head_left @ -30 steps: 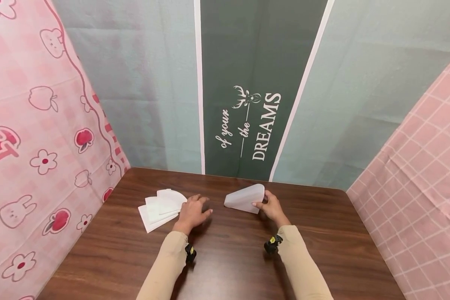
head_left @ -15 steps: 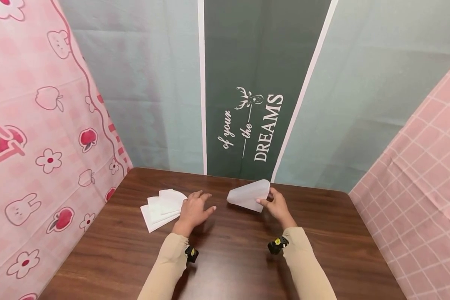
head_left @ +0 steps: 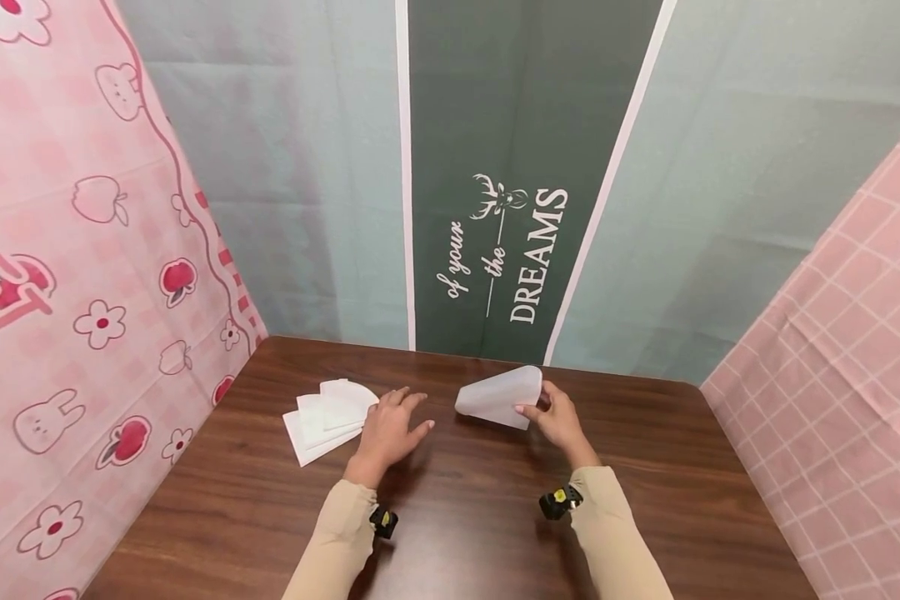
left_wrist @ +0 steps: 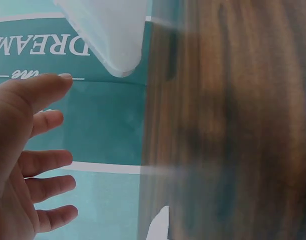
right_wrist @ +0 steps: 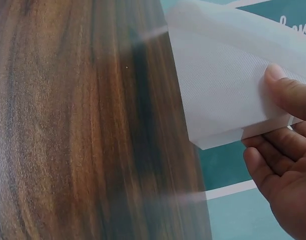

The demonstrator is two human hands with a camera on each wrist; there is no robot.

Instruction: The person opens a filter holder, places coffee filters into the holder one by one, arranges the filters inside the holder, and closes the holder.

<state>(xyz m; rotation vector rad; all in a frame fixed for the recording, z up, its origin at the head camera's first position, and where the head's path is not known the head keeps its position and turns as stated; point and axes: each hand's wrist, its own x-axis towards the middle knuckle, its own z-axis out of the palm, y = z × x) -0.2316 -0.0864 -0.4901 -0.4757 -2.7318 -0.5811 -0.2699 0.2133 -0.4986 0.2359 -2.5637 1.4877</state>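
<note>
A white cone-shaped paper coffee filter [head_left: 495, 398] is pinched at its wide end by my right hand [head_left: 560, 423]. In the right wrist view the thumb lies on the ribbed face of the filter [right_wrist: 223, 90], with the fingers behind its edge. Its narrow, rounded end points left. Several more white filters [head_left: 322, 421] lie fanned out on the table at the left. My left hand [head_left: 386, 433] is beside their right end, fingers spread and holding nothing. In the left wrist view the hand [left_wrist: 22, 170] shows nothing between thumb and fingers.
A brown wooden table [head_left: 450, 517] spans the work area. Its back edge meets a green and teal cloth backdrop [head_left: 480, 333] with printed words. Pink patterned cloths hang at the left [head_left: 105, 275] and right [head_left: 832, 358].
My right hand has lifted the filter a little and lowered it again, still pinching its wide end. The left hand stays by the fanned filters. The head view has shifted slightly.
</note>
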